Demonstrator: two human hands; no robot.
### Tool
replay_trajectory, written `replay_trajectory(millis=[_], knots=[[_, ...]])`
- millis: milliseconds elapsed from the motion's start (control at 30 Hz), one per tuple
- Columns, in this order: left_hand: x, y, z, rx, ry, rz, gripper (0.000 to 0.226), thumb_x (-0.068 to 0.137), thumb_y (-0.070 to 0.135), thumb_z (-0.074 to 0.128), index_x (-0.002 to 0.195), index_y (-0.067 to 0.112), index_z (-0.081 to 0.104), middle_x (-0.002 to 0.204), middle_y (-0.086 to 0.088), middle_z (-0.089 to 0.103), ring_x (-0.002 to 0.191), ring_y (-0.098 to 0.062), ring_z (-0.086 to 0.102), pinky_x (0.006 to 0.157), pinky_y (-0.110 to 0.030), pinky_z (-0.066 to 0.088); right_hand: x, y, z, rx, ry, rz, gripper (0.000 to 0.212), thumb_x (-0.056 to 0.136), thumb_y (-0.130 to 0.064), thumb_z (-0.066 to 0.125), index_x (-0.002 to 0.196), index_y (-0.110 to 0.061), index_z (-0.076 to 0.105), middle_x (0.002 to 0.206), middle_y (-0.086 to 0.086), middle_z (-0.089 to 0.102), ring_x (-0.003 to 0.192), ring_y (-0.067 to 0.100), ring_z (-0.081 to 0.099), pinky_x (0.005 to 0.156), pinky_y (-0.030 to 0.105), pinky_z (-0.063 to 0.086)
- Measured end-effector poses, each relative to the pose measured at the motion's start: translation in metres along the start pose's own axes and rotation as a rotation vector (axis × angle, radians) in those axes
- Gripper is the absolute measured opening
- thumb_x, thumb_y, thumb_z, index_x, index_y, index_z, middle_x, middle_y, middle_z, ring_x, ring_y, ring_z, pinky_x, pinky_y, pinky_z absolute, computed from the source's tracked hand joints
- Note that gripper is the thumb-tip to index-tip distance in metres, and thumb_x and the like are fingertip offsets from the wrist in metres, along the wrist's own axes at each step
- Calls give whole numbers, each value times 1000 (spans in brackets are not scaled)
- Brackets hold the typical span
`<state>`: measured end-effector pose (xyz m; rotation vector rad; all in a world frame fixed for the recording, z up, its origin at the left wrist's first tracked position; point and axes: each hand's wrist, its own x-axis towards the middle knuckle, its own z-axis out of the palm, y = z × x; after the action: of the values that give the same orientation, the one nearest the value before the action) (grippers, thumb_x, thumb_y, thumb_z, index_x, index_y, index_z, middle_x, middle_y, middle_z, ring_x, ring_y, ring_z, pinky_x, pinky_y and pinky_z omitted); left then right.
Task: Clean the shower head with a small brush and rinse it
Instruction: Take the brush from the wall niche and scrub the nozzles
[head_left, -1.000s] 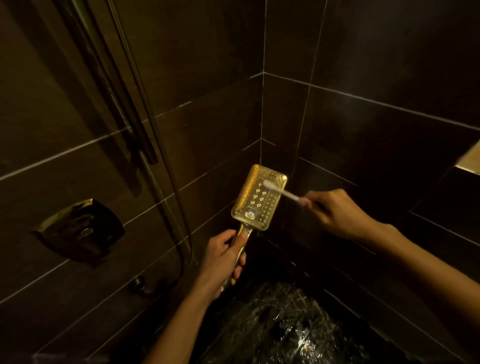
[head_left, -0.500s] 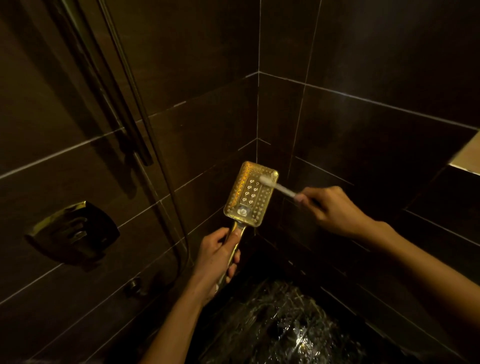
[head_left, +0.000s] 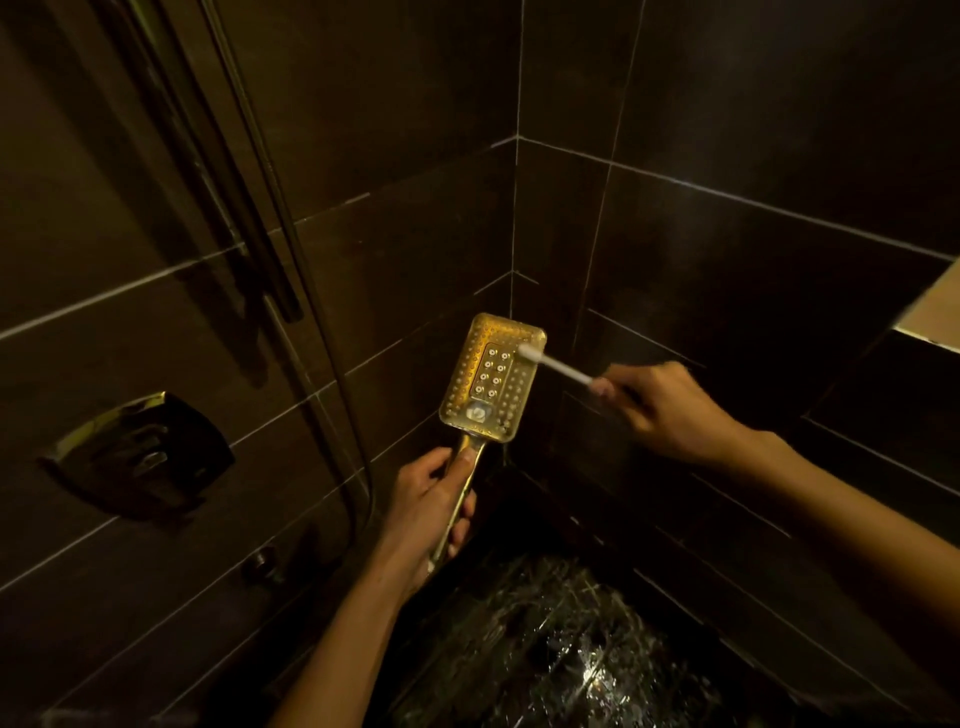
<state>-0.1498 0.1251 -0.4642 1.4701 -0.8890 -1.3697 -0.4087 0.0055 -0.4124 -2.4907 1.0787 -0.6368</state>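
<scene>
Nearest, over the wet floor (head_left: 561, 649), the left hand (head_left: 431, 499) curls its fingers round the handle of the gold shower head (head_left: 488, 395). Farther, the right hand (head_left: 670, 410) pinches the small brush (head_left: 558, 366), its bristles touching the head's upper right corner, before the tiled wall corner (head_left: 514, 208).

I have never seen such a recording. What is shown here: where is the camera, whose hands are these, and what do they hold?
There is no machine here. A person wears one camera on the head, so the picture looks forward and down at that person's own two bare hands, in a dark shower corner. The left hand grips the handle of a gold shower head, its face toward the camera. The right hand holds a small brush, whose bristle end is at the upper right corner of that face. Around them are tiled walls, a metal control plate and a wet floor.
</scene>
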Motion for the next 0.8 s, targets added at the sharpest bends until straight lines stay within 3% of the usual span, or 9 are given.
replay_trajectory(millis=[100,233,367,467,600,700,800], knots=[[1,-1,1,-7,-2,5,21,96,40,56,89,22,64,59,-1,57,40,-14,43,40,-20,32,-9,-11,18,8,-227,-115,27,104,-32,48,86,-20,64,61,-2,59,55,11,57,52,14,39],[2,-1,2,-16,6,-8,21,96,41,57,81,28,64,59,-1,57,40,-14,43,39,-20,32,-3,-3,10,34,-8,-2,35,101,-42,44,86,-19,65,62,-3,60,56,14,59,50,16,39],[1,0,2,-12,9,-2,21,96,39,56,86,22,63,60,-2,56,40,-15,43,39,-21,32,-11,-10,18,10,-226,-100,33,103,-39,44,92,-16,67,67,4,64,58,16,61,53,24,46],[1,0,3,-3,5,-11,21,96,40,56,88,22,63,60,-2,57,40,-15,44,40,-21,33,-6,-1,8,48,-47,-31,38,101,-46,42,89,-19,66,64,1,63,55,14,60,50,20,43],[-1,2,4,3,2,5,22,96,41,56,86,21,63,60,-2,57,40,-14,43,39,-20,33,-8,-7,13,22,-225,-115,25,104,-33,49,88,-22,65,62,0,60,56,13,58,52,14,40],[-2,1,5,-2,4,10,24,95,41,57,89,19,63,60,-2,56,39,-14,43,39,-19,33,0,-1,-1,20,7,-23,26,101,-41,45,81,-34,58,59,-7,55,55,9,57,49,13,36],[-3,0,5,0,6,6,26,95,42,57,90,17,62,60,-3,56,38,-14,43,38,-19,33,2,-2,-3,0,-78,-81,23,102,-33,50,82,-29,61,57,-11,52,54,3,56,50,9,36]])
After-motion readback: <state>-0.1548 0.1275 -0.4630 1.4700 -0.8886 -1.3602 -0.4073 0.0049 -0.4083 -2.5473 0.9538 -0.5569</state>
